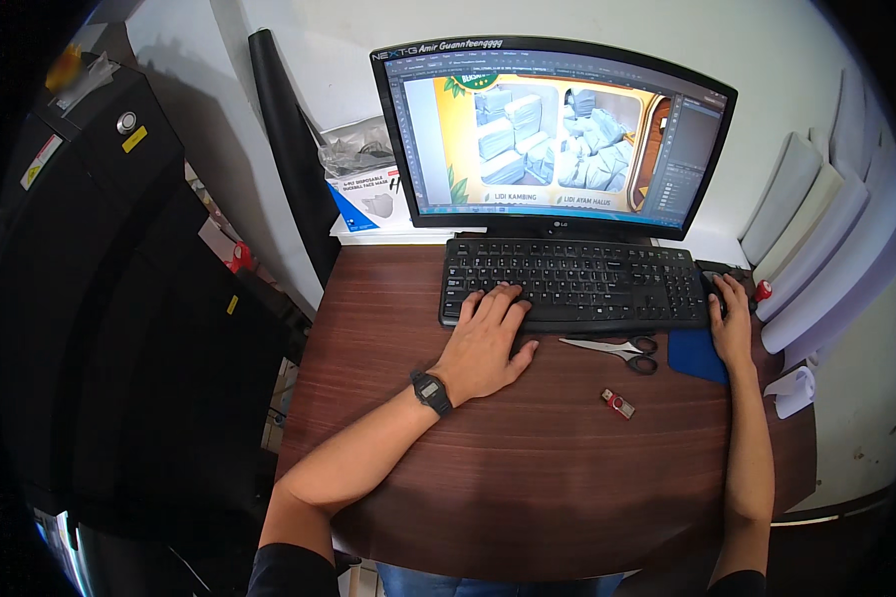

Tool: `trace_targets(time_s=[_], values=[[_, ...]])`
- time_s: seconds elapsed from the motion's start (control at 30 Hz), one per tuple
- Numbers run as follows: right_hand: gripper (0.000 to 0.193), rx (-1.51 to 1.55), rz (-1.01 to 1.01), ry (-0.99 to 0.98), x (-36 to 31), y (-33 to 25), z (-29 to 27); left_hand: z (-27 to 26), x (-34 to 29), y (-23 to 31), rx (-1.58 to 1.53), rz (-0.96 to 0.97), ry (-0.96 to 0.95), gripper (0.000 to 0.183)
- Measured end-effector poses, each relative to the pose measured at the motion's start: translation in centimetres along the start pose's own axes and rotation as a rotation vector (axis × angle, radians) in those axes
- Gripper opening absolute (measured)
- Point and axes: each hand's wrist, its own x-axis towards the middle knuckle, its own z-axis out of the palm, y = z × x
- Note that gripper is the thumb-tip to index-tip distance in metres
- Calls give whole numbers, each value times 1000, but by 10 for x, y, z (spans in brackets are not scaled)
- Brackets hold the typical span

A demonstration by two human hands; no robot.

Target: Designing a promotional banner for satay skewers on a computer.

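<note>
My left hand (pixel 483 343), a dark digital watch (pixel 430 393) on its wrist, rests with fingers spread on the lower left keys of a black keyboard (pixel 587 284). Its thumb hangs off the keyboard's front edge. To the right of the keyboard, my right hand (pixel 731 323) curves over a dark mouse (pixel 712 284), mostly hidden under the fingers. A blue mouse pad (pixel 697 356) shows beside that wrist. Behind the keyboard stands a monitor (pixel 558 139) with a picture layout open in an editing program.
Black-handled scissors (pixel 635 352) and a red USB stick (pixel 617 403) lie on the brown desk (pixel 528 468). A face mask box (pixel 368 204) stands left of the monitor. Paper rolls (pixel 816 239) lean at the right wall. A large black machine (pixel 119 298) is at the left.
</note>
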Motion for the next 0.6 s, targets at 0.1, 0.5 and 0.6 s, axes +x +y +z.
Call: trace_targets(time_s=[0.1, 0.5, 0.6], values=[[39, 4, -1, 4, -1, 0, 0, 1, 0, -1, -11, 5, -1, 54], [36, 17, -5, 15, -1, -8, -5, 1, 0, -1, -1, 4, -11, 55], [35, -11, -29, 16, 0, -7, -6, 2, 0, -1, 0, 4, -9, 55]])
